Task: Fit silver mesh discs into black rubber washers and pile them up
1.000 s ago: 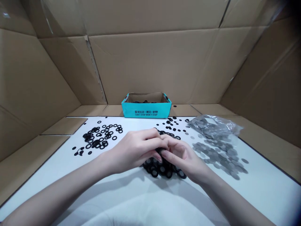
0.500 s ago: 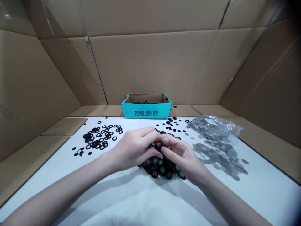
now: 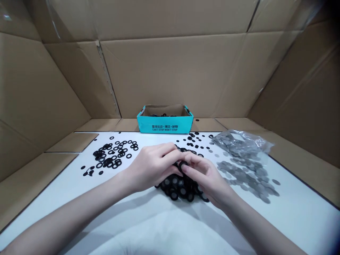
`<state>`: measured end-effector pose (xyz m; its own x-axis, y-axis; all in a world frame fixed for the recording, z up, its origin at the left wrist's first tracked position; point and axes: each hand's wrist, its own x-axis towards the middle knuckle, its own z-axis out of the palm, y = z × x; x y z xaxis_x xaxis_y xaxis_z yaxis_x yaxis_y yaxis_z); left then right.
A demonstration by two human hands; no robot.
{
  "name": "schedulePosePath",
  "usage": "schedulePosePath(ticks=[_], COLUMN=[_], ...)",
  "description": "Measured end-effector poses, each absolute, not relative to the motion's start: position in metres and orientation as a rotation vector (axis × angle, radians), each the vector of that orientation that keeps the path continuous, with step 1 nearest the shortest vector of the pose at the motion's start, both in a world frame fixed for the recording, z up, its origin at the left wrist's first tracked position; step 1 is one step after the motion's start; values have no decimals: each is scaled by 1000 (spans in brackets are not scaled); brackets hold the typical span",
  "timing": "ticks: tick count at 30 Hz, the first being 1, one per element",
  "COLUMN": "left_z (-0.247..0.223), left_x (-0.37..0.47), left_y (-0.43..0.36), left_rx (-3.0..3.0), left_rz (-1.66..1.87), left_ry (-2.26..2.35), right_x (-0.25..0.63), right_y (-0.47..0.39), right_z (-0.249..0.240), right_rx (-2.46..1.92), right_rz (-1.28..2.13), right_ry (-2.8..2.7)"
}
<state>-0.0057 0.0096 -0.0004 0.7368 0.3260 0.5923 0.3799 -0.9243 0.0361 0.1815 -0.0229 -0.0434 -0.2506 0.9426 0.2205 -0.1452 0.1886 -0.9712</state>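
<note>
My left hand point(image 3: 155, 164) and my right hand point(image 3: 203, 173) meet at the fingertips above a heap of black rings with grey centres point(image 3: 182, 192). Pinched between them is a small black ring point(image 3: 181, 165), its edge showing by the right thumb. Both hands are closed, with thumb and fingers pressed together around it. The left fingers cover part of the ring and the back of the heap. Whether a grey disc sits inside the held ring cannot be made out.
Loose black rings point(image 3: 129, 156) are spread on the white table at left. Grey discs point(image 3: 240, 173) lie at right beside a clear plastic bag of discs point(image 3: 243, 141). A turquoise box point(image 3: 165, 124) with black pieces inside stands at the back. Cardboard walls point(image 3: 172, 71) surround the table.
The black ring between my fingers has turned, and its dark edge now shows more plainly beside the right thumb. My fingertips have shifted slightly; both hands stay over the heap.
</note>
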Motion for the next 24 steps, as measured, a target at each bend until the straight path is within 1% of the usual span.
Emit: schedulePosePath(ticks=[6, 12, 19, 24], left_z=[4, 0, -2, 2], left_x=[-11, -8, -5, -6], left_y=[11, 12, 10, 10], left_rx=[-3023, -3026, -2919, -3031], left_rz=[-811, -910, -905, -1005], left_ry=[-527, -537, -460, -671], right_x=[185, 183, 181, 181], right_y=[-21, -23, -22, -21], right_z=[-43, -43, -43, -48], right_rx=[-796, -825, -930, -943], right_rz=[1290, 1295, 1165, 1000], right_ry=[-1458, -1451, -1499, -1433])
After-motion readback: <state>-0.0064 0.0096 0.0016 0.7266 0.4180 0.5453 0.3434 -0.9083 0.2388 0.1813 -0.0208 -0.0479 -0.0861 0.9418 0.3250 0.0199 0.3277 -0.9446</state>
